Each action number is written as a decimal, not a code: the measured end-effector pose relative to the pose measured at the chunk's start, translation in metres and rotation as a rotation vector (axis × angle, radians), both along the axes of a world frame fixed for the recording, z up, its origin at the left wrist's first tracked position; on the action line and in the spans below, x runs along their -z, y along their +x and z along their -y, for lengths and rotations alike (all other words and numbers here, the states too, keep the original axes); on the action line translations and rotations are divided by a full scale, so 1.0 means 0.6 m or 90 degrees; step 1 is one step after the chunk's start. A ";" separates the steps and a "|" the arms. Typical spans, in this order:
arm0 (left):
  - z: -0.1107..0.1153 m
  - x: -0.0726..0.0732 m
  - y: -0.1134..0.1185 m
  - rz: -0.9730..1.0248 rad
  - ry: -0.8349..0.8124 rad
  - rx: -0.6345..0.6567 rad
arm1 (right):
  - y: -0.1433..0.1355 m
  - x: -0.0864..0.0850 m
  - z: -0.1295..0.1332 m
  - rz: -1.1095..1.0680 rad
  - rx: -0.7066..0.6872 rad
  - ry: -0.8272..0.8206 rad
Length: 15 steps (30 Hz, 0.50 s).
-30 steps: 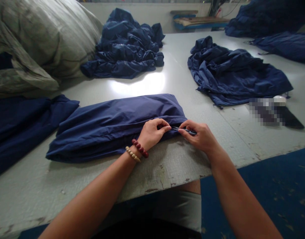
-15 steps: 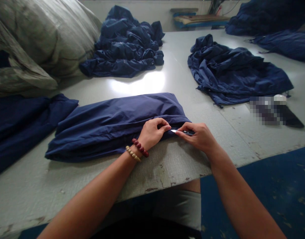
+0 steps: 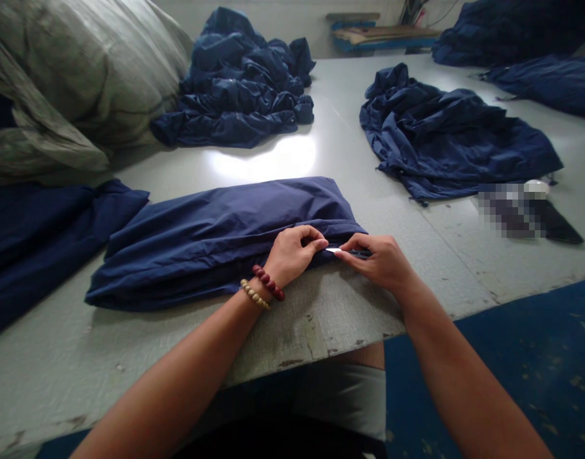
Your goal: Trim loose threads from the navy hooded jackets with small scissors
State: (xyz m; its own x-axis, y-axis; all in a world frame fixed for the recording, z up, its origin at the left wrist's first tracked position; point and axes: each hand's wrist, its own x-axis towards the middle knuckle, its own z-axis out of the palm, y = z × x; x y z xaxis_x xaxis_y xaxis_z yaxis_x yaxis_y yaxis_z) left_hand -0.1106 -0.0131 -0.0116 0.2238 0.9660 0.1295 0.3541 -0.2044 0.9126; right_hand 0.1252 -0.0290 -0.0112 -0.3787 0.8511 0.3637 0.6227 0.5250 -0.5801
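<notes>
A folded navy-blue garment (image 3: pixel 216 223) lies flat on the table in front of me. At its near right edge my left hand (image 3: pixel 295 252) is closed in a pinch on the blue cloth, with two bead bracelets on the wrist. Just right of it, my right hand (image 3: pixel 378 258) is closed around a small pointed blade (image 3: pixel 333 250) with a dark handle. The bright tip points left, close to the left fingertips and the cloth edge. What exactly lies between the left fingertips is too small to tell.
Crumpled navy garments lie at the back (image 3: pixel 245 95) and back right (image 3: pixel 455 140) of the pale table (image 3: pixel 378 210). A large grey sack (image 3: pixel 106 70) bulges at the back left. More blue cloth (image 3: pixel 44 236) lies left. A dark flat object (image 3: pixel 555 223) sits right.
Both hands stay in nearly the same place on the cloth edge. The blade's tip has turned slightly and now shows brighter.
</notes>
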 end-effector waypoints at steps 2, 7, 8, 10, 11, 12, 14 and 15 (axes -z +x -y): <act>0.000 0.000 0.000 0.010 -0.002 -0.002 | -0.001 -0.002 0.001 -0.010 0.000 0.000; -0.001 0.000 0.001 0.066 -0.030 -0.008 | 0.002 -0.023 0.005 -0.163 0.076 -0.021; -0.002 0.000 0.001 0.085 -0.043 -0.010 | 0.004 -0.027 0.005 -0.207 0.099 -0.027; -0.003 0.000 0.001 0.124 -0.066 -0.009 | 0.008 -0.028 0.006 -0.265 0.156 -0.004; -0.004 0.000 0.001 0.145 -0.073 -0.006 | 0.009 -0.026 0.007 -0.267 0.194 0.035; -0.004 0.001 0.001 0.163 -0.078 -0.003 | 0.010 -0.023 0.009 -0.249 0.233 0.091; -0.004 0.000 0.001 0.197 -0.083 0.001 | 0.010 -0.017 0.013 -0.176 0.295 0.222; -0.003 -0.002 0.001 0.210 -0.084 0.000 | 0.007 -0.016 0.016 -0.136 0.307 0.270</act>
State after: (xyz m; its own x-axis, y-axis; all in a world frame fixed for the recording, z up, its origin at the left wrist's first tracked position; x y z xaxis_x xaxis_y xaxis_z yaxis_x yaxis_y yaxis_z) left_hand -0.1102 -0.0110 -0.0105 0.1904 0.9793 0.0683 0.0357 -0.0764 0.9964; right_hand 0.1297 -0.0388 -0.0015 0.1253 0.6739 0.7282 0.7389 0.4264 -0.5218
